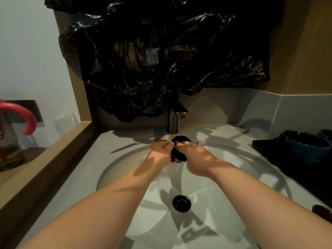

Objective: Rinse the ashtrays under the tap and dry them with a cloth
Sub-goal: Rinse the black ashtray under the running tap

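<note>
A round black ashtray is held tilted over the sink, under a thin stream of water from the metal tap. My left hand grips its left rim, thumb on top. From the right, my right hand lies across the ashtray with its fingers inside the bowl; how they lie is blurred. A dark teal ashtray sits on a black tray on the counter to the right. No cloth is in view.
A black plastic bag covers the wall behind the tap. The black drain lies in the basin's middle. A pink hooked handle stands on a ledge at far left. A dark brown object lies at the right edge.
</note>
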Available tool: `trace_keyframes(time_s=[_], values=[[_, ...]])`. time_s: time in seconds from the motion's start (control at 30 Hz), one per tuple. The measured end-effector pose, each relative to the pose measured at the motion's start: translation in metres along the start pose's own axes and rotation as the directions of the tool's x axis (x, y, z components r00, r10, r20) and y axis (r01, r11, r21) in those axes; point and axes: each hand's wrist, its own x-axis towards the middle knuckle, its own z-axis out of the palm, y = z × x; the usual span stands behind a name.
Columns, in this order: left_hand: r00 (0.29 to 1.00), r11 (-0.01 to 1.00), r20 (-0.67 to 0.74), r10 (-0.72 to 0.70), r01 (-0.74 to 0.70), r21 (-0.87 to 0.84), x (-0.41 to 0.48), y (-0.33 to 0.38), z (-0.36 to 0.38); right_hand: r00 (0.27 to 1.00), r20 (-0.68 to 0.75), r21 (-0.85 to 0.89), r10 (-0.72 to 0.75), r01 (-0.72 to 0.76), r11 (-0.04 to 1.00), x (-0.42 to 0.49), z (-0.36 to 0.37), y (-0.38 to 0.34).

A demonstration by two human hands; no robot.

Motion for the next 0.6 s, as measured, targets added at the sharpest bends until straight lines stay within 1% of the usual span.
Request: trace_keyframes(time_s=[0.1, 0.13, 0.2, 0.23, 0.3, 0.37, 0.43, 0.5, 0.53, 0.6], values=[[0.999, 1.0, -0.031, 0.018, -0.018, 0.009, -0.001, 0.0, -0.003, 0.998, 0.058, 0.208, 0.0, -0.012, 0.978, -0.005, -0.002, -0.003], [0.998, 0.999, -0.06, 0.031, -0.03, 0.021, 0.001, -0.002, -0.004, 0.996, 0.084, 0.25, 0.014, -0.034, 0.968, -0.009, -0.006, -0.004], [0.995, 0.998, -0.092, 0.05, -0.047, 0.039, 0.001, -0.002, -0.005, 0.995, 0.097, 0.263, 0.038, -0.062, 0.963, -0.015, -0.016, -0.003], [0.994, 0.998, -0.09, 0.057, -0.054, 0.04, 0.001, -0.002, -0.005, 0.995, 0.081, 0.237, 0.051, -0.068, 0.969, -0.015, -0.019, -0.001], [0.995, 0.998, -0.08, 0.054, -0.052, 0.028, 0.0, -0.002, -0.004, 0.998, 0.047, 0.072, 0.043, -0.046, 0.996, -0.015, -0.021, -0.003], [0.998, 1.0, -0.056, 0.02, -0.02, 0.008, 0.0, -0.002, -0.003, 0.999, 0.043, -0.099, -0.023, 0.027, 0.995, -0.015, -0.017, -0.007], [1.0, 1.0, -0.008, -0.013, 0.013, -0.019, -0.002, -0.001, -0.003, 0.996, 0.043, -0.184, -0.075, 0.082, 0.979, -0.014, -0.013, -0.007], [1.0, 1.0, -0.012, -0.013, 0.013, -0.029, -0.002, 0.0, -0.003, 0.997, 0.044, -0.229, -0.064, 0.073, 0.971, -0.014, -0.012, -0.008], [0.999, 1.0, -0.036, 0.003, -0.004, -0.017, -0.001, 0.0, -0.003, 0.998, 0.046, -0.218, -0.04, 0.049, 0.975, -0.014, -0.012, -0.008], [0.995, 0.999, -0.087, 0.04, -0.037, 0.028, 0.001, -0.001, -0.004, 0.999, 0.045, -0.129, -0.009, 0.015, 0.991, -0.014, -0.011, -0.008]])
